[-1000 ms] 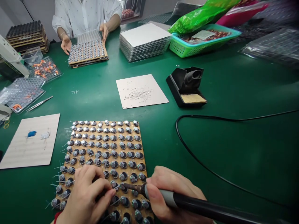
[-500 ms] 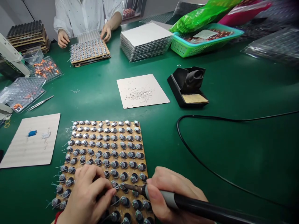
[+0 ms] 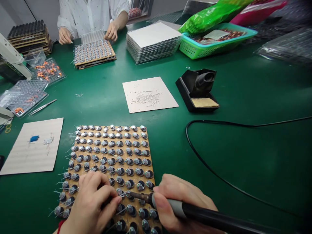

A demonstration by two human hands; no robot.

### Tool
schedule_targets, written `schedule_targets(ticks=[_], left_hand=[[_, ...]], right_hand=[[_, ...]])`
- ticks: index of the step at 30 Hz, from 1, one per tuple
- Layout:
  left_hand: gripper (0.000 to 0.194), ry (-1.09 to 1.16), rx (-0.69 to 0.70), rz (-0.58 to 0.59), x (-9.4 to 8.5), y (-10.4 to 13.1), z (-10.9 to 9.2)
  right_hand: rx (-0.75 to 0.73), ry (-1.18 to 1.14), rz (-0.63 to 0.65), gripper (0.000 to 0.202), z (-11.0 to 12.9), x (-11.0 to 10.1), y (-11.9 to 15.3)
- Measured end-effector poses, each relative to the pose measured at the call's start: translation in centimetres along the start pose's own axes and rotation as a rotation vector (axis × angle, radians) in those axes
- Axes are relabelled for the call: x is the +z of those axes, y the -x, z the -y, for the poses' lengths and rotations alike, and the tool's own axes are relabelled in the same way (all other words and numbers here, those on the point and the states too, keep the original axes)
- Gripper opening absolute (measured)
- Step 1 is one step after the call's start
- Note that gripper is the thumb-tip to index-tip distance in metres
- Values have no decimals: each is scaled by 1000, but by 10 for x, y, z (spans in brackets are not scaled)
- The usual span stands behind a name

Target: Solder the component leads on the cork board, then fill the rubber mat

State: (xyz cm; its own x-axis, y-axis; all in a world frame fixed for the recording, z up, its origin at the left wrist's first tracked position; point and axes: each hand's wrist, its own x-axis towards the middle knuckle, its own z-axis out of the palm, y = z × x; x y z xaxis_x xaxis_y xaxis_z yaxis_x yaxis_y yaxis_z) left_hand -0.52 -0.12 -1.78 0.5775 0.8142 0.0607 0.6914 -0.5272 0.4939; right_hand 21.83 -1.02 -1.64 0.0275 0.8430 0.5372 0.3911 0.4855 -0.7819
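A wooden board (image 3: 114,177) carries rows of small round metal components, many with thin wires at their sides. My left hand (image 3: 96,203) rests over its lower part, thumb and forefinger pinched on a thin wire (image 3: 123,194) beside one component. From the right, my right hand (image 3: 181,201) grips a soldering iron (image 3: 175,208) with a grey and black handle. The iron's tip touches or nearly touches that component, close to the wire's end. Part of the board's lower left is hidden under my left hand.
A black iron stand (image 3: 198,89) with a yellow sponge and a card with wire scraps (image 3: 168,100) lie beyond the board. The iron's cable (image 3: 202,159) loops at right. Another person's hands touch a similar board (image 3: 112,53). Tweezers (image 3: 42,107) lie left.
The other person's hand at the far left has lifted slightly and its fingers have drawn together. The view has shifted slightly. My hands and the iron hold nearly the same pose.
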Motion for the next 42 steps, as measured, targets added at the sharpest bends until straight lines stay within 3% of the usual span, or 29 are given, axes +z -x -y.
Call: schedule_targets(ticks=[7, 10, 14, 18, 22, 42], left_hand=[[12, 17, -14, 2, 1, 0, 0], [12, 24, -26, 17, -2, 3, 2], [12, 56, -61, 43, -13, 0, 6], [13, 83, -24, 58, -20, -15, 9], [12, 86, 19, 86, -14, -27, 13], [16, 66, 7, 97, -9, -26, 16]], right_hand=[[40, -83, -71, 15, -7, -4, 12], [95, -49, -83, 9, -8, -14, 3], [116, -44, -3, 7, -10, -21, -16], [119, -91, -29, 12, -16, -14, -15], [60, -35, 0, 13, -19, -8, -7], [27, 13, 59, 14, -18, -5, -8]])
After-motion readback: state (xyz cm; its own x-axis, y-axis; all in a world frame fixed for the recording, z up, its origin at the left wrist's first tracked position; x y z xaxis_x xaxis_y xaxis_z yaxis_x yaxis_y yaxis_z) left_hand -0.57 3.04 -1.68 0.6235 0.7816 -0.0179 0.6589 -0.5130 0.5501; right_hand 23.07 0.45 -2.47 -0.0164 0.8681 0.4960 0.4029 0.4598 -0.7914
